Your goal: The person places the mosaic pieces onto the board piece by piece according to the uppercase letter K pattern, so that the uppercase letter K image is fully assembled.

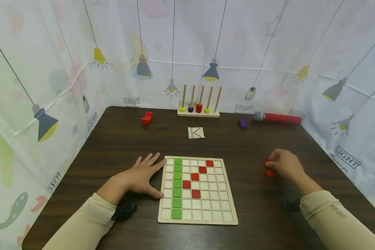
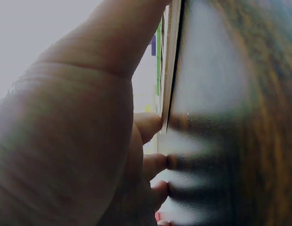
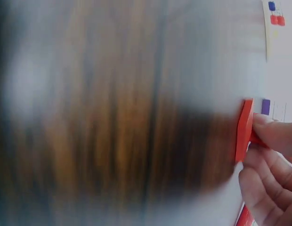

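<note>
A wooden grid board lies on the table, with a column of green tiles and several red tiles in its cells. My left hand is spread flat at the board's left edge, its thumb and index fingertip touching the rim. Off to the right of the board, my right hand pinches a small red tile between thumb and fingers, partly hidden by them. Just beside it, a second red tile rests on the tabletop.
Beyond the board lies a small pattern card. Along the back stand a peg rack with colored beads, a red block, a purple block and a red microphone. Printed curtains enclose the dark table.
</note>
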`<state>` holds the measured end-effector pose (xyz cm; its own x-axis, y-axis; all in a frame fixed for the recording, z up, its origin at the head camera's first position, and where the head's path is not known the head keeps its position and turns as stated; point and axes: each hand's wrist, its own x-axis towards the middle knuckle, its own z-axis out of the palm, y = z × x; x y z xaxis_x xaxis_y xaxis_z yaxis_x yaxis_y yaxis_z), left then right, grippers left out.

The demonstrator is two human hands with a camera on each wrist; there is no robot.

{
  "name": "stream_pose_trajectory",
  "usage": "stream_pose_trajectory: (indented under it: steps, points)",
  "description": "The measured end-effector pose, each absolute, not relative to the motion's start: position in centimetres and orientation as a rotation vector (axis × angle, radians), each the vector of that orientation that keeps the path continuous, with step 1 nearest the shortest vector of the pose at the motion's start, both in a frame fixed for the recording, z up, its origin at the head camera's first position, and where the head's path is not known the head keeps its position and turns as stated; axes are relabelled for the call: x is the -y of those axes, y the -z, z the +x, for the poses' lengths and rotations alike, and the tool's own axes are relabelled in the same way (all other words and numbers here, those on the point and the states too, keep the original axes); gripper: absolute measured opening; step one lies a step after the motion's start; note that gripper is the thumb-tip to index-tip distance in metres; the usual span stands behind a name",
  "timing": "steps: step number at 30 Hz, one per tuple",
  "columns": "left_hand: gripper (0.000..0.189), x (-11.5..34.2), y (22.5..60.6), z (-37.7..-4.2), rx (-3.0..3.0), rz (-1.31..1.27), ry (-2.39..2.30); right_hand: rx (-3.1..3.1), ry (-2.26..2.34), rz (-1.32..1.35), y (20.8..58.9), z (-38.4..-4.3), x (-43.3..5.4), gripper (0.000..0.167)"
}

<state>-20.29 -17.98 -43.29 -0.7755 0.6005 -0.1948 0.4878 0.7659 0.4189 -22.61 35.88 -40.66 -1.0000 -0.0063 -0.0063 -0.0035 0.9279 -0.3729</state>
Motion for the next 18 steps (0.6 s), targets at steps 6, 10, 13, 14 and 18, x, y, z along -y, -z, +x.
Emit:
stream_pose_trajectory:
  steps: [6,10,13,14,18]
  points:
    - [0.124,18.0,43.3,-20.3,-2.649,0.838,-0.504,-3.115,0.725,-0.111,40.8,-22.7,-33.2,0.021]
    - [0.125,18.0,43.5,-20.3,-2.647,0.837,-0.496,-3.083,0.817,-0.154,40.6,-22.3,-30.4,0.019]
    - [0.126,18.0,43.6,-20.4,-2.652,0.827,-0.474,-3.032,0.897,-0.218,40.3,-21.6,-28.0,0.015]
    - [0.126,18.0,43.6,-20.4,-2.654,0.831,-0.478,-3.009,0.926,-0.248,40.3,-21.2,-27.1,0.013]
    - [0.125,18.0,43.5,-20.4,-2.65,0.836,-0.474,-2.901,1.009,-0.378,40.4,-19.5,-23.7,0.006]
